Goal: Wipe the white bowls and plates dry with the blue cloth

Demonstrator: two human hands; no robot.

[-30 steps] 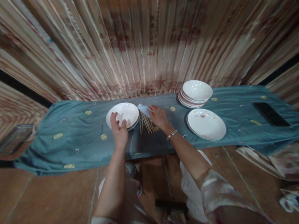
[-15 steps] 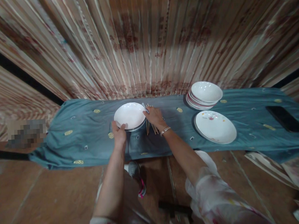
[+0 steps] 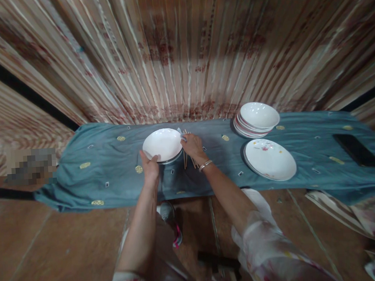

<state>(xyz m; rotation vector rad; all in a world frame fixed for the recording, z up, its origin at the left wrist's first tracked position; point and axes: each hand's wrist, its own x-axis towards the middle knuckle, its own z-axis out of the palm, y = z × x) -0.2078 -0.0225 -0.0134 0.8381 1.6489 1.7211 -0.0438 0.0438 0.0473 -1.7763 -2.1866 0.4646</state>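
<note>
1. Progress — looks partway through one piece: white dish (image 3: 162, 144) has both hands at it, so I'd call work on that one underway, not finished.
2. Left hand (image 3: 150, 166): gripping the near-left rim of the white dish, thumb over the inner edge, fingers around the outside.
3. Right hand (image 3: 193, 147): fingers bunched at the right rim, apparently pinching a pale-blue cloth (image 3: 179, 131); most of it is hidden.
4. Location: white dish is left of the chopsticks (image 3: 185, 160), above at least one other rim, over the teal tablecloth (image 3: 69, 172). Can't tell if it's lifted clear of what's under it.
5. Remaining: bowl stack (image 3: 259, 115) and floral plate (image 3: 270, 159) are well off to the right, no hand on either. Whether they're done or waiting — can't tell from this view.
6. Counts: white dish, one on top plus at least one below. Bowls, several nested, roughly four or five; rims overlap, so no exact figure. Floral plate, one on top, at least one more edge under it. Chopsticks, at least three showing, partly covered by the right hand. Cloth, one. Dark phone-like slab (image 3: 357, 150), one, far right.
</note>
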